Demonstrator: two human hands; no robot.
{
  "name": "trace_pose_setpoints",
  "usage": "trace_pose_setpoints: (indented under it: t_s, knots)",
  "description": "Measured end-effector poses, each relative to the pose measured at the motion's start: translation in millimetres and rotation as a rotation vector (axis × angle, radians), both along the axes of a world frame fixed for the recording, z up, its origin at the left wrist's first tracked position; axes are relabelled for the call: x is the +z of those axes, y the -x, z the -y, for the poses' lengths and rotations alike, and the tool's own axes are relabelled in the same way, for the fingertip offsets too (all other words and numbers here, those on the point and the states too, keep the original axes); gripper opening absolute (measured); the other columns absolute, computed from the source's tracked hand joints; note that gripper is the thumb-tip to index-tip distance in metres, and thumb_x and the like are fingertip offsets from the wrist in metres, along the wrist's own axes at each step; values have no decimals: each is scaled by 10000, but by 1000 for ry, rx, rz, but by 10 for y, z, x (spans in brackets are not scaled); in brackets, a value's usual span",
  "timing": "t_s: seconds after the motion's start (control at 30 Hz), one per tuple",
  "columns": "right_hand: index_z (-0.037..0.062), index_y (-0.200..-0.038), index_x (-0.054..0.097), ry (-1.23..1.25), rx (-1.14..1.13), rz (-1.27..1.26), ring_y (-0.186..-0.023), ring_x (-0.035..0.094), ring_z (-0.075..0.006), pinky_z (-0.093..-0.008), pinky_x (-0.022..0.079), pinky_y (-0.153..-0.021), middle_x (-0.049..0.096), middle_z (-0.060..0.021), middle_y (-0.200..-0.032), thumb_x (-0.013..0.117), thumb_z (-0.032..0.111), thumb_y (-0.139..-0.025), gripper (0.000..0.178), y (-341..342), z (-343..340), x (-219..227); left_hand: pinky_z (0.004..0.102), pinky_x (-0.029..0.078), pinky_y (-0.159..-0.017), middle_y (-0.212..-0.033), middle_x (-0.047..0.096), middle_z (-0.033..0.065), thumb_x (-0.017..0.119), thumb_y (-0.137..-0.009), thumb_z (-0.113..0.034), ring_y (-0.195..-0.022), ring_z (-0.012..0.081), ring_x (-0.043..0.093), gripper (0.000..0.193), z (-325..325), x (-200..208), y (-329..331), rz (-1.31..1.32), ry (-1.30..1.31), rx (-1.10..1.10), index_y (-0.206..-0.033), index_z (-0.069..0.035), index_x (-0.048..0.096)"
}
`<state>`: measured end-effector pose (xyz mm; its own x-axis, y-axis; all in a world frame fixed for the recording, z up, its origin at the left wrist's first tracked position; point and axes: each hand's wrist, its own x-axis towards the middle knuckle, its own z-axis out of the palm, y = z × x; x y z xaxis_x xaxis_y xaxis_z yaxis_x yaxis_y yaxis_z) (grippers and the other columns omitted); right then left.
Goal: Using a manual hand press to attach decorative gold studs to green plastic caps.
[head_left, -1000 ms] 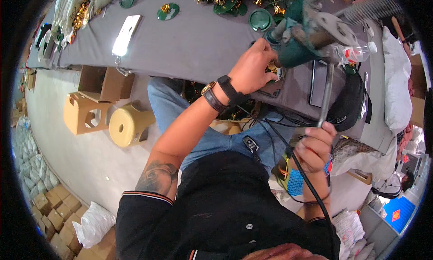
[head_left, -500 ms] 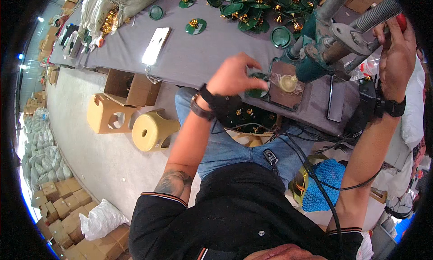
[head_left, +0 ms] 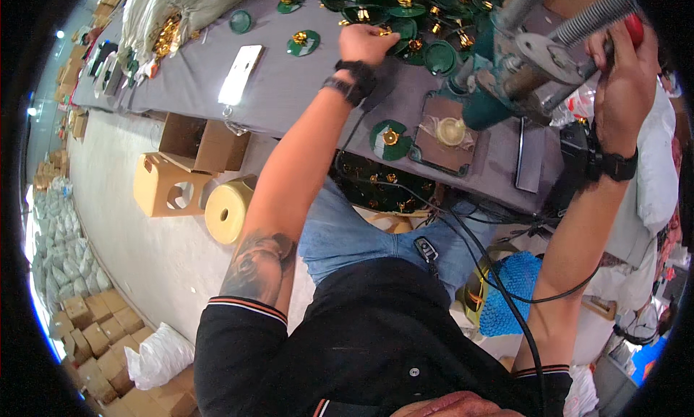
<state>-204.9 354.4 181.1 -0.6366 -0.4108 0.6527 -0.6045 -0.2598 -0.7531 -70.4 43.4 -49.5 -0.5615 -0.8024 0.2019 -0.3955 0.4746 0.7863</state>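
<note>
Grey cloth covers the long bench (head_left: 293, 90) in front of you. Your left hand (head_left: 379, 37) reaches its far side, fingertips at a small gold-coloured, shiny fitting (head_left: 384, 32) along the near edge of a heap of glossy dark-green round discs (head_left: 412, 11). Your own fingers hide the grip, so I cannot tell whether they are closed on it.

Each disc looks light, thin and fairly stiff, probably plastic, and its smooth face may slide under a fingertip. The fitting looks thin enough to bend, so pinch the disc by its rim, or take the fitting low at its base without squeezing hard.

Nearer you, a single dark-green disc with a gold-coloured centre (head_left: 400, 150) lies fitting-up beside a brown square plate (head_left: 436, 155). On that plate sits a pale yellow round die (head_left: 450, 131), just beside the head of a green-painted metal press (head_left: 483, 108).

Well apart from the left, your right hand (head_left: 623, 74) is wrapped around the press's lever end, by a red rounded knob (head_left: 634, 29). Farther left on the cloth lie another gold-centred disc (head_left: 302, 43) and a bright, white rectangular phone-like object (head_left: 241, 74).
</note>
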Motion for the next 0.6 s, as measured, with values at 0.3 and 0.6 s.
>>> trace_pose_setpoints:
  t_s: [0.3,0.6]
  knots:
    - [67,-1294,505,-6,-214,-241,-501,401,-55,-215,371,-507,448,19,-770,505,169,-1080,237,-576,388,134,310,516,-634,-747,694,97,892,-774,-164,-676,135,622,330,-1022,498,-693,-13,-42,-823,-1016,15,758]
    - [77,-1275,529,-75,-272,-337,-493,418,-44,-195,354,-469,509,18,-798,523,157,-1067,222,-874,310,196,384,517,-636,-741,679,165,857,-749,-157,-662,309,655,266,-1242,417,-628,-9,43,-887,-946,-18,744]
